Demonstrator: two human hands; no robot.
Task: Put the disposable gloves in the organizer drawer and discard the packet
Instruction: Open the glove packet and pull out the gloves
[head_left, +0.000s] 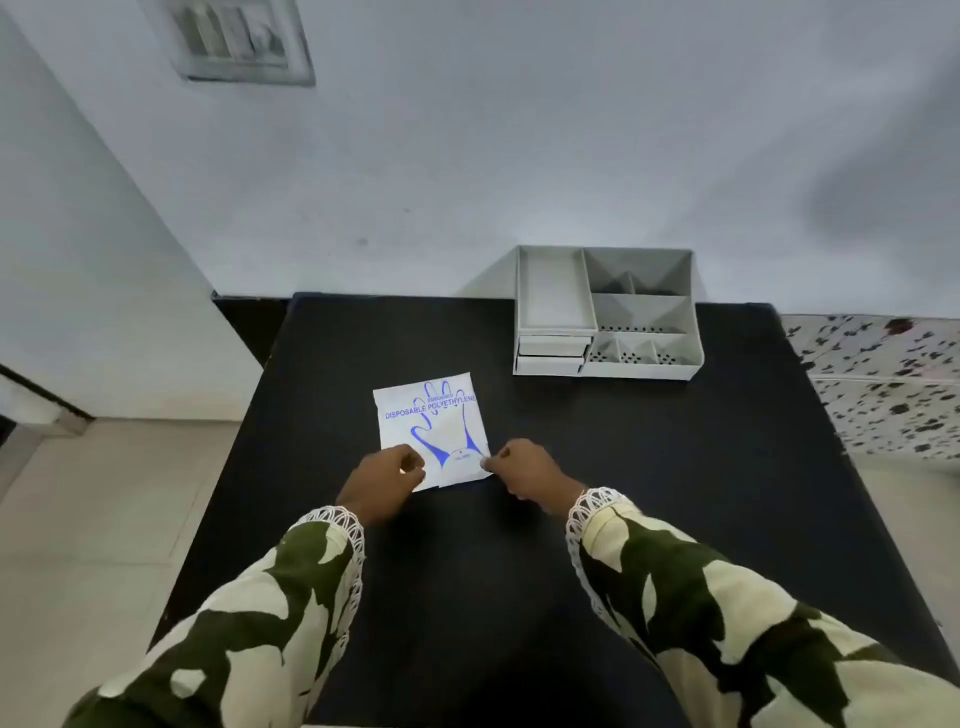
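A white glove packet (434, 421) with a blue hand print and the words "disposable polyethylene" lies flat on the black table (649, 467). My left hand (382, 480) pinches its near left corner. My right hand (524, 470) pinches its near right corner. Both hands have curled fingers closed on the packet's near edge. The grey organizer (608, 312) stands at the far right of the table, with two small shut drawers (553, 353) at its front left.
The organizer's open top compartments hold nothing that I can see. A white wall runs behind the table. Beige floor lies to the left and speckled tile (883, 384) to the right of the table.
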